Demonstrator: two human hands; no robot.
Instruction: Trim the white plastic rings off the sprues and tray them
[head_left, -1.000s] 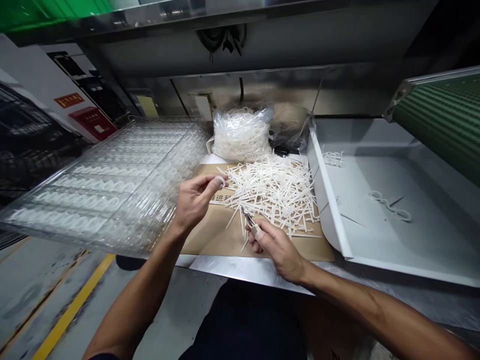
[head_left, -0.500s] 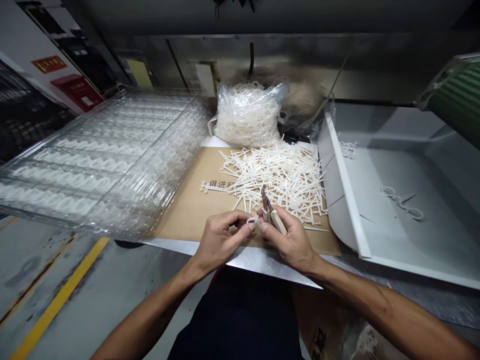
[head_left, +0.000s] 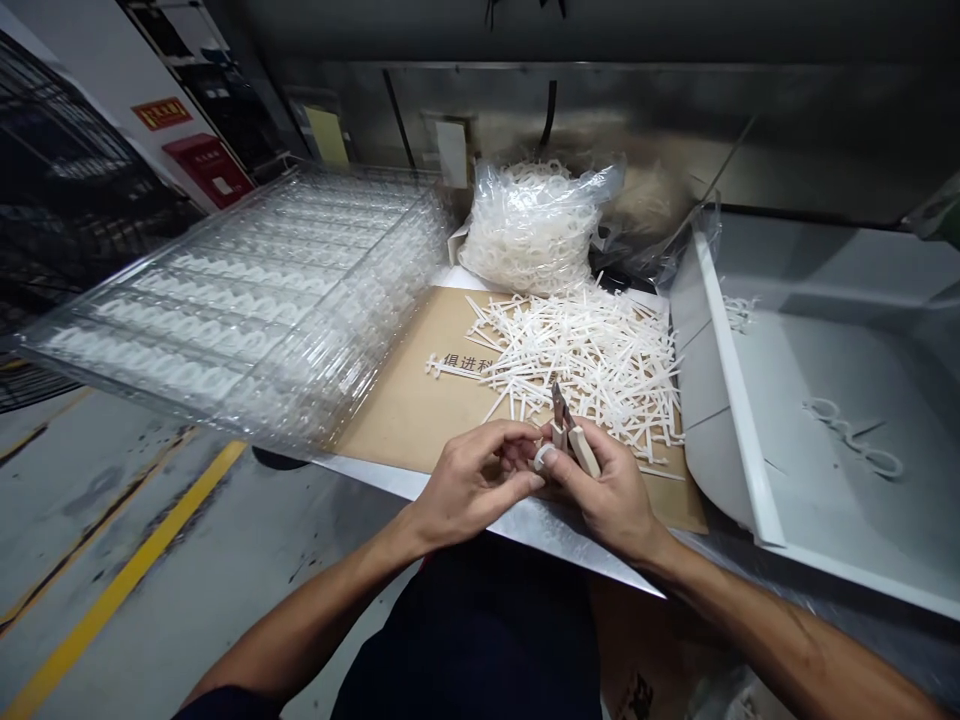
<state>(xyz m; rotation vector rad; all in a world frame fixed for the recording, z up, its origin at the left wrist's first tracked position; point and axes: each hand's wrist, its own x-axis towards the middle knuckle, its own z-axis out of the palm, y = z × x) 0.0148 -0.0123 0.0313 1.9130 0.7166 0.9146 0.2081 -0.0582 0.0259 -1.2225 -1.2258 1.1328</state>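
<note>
My right hand [head_left: 611,490] is closed round pale-handled nippers [head_left: 585,450], their metal jaws pointing up and away from me. A small white plastic ring [head_left: 541,457] sits at the tip of my right thumb. Close beside it is my left hand [head_left: 476,480], its thumb and curled fingers apart around a gap. Whether some left fingertips touch the ring is hidden. Just beyond both hands, a loose pile of thin white plastic sticks [head_left: 592,360] lies on a cardboard sheet [head_left: 405,400].
On the left are stacked clear trays [head_left: 247,290] with rows of white rings. A clear bag [head_left: 532,225] of white parts stands behind the pile. The grey bin [head_left: 810,350] on the right holds a few white ring pieces. A metal table edge [head_left: 390,478] runs in front.
My left hand came from the left over to my right hand, bringing the ring. The ring then passed to my right thumb, and my left fingers spread. The view shifted too.
</note>
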